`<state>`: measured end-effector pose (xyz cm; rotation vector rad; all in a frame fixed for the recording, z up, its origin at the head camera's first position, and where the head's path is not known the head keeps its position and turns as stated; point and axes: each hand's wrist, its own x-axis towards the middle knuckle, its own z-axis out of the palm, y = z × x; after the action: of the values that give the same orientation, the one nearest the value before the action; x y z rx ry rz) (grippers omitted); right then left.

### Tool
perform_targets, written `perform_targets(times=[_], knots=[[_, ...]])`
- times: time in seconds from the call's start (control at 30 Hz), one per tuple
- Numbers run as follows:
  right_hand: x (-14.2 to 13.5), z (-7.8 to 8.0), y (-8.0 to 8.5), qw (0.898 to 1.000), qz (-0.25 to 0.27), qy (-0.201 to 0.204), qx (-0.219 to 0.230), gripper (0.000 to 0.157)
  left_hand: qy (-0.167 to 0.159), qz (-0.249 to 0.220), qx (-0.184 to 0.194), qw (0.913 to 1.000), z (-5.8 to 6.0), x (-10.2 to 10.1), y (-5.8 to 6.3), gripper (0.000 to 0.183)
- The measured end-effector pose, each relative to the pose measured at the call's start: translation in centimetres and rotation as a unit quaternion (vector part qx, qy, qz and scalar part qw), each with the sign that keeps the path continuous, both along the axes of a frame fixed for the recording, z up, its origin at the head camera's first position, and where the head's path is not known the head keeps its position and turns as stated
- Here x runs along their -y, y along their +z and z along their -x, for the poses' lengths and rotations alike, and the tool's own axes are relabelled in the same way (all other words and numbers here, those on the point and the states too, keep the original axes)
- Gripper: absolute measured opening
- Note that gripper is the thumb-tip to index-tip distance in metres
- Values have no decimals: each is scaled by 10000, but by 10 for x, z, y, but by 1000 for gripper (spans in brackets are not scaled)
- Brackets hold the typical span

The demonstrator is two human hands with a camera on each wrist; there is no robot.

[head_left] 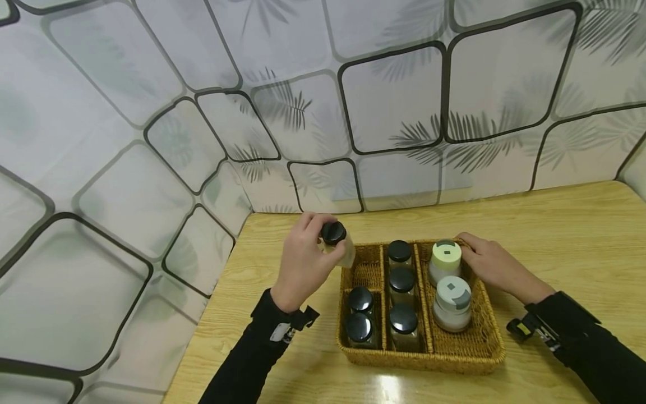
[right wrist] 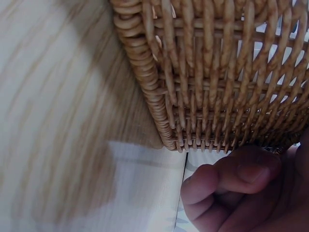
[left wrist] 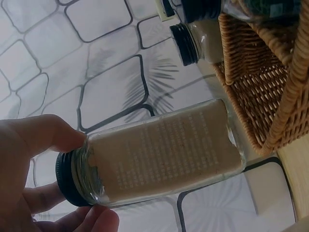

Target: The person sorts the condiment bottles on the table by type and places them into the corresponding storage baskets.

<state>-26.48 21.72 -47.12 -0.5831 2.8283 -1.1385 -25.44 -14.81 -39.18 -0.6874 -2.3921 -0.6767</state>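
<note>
My left hand (head_left: pixel 305 264) pinches a black-capped glass jar (left wrist: pixel 159 154) by its neck and cap. The jar holds a beige powder and has printed text on its side. In the head view it is above the far left corner of a woven basket (head_left: pixel 419 362), beside a vacant compartment. My right hand (head_left: pixel 497 264) grips the basket's far right rim, and its curled fingers (right wrist: pixel 227 179) show against the wicker in the right wrist view. Several black-lidded jars (head_left: pixel 402 318) stand in the left and middle compartments. A green-lidded jar (head_left: pixel 446 255) and a grey-lidded jar (head_left: pixel 452 303) stand in the right one.
The basket sits on a light wood table (head_left: pixel 570 235). A wall covering (head_left: pixel 393 101) with outlined rounded shapes and leaf prints rises behind the table and along its left side. Thin wicker dividers (head_left: pixel 384 297) split the basket into compartments.
</note>
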Motion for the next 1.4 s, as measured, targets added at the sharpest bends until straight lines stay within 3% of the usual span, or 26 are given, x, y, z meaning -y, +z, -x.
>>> perform_targets(times=[0.07,0.1,0.13,0.77,1.4], knots=[[0,0,0,10000,11,3,20,33,-58,57,25,10000,-1,-2,0,36],[0,-1,1,10000,18,2,23,33,-74,82,181,9998,-9,-7,11,35],[0,-1,1,10000,19,-6,15,33,-96,114,346,9993,-23,-15,31,31],[-1,0,-1,10000,66,29,66,35,-354,278,392,9982,-14,-27,20,31],[0,-1,0,10000,0,-7,64,35,-219,912,717,9930,-9,-32,5,41]])
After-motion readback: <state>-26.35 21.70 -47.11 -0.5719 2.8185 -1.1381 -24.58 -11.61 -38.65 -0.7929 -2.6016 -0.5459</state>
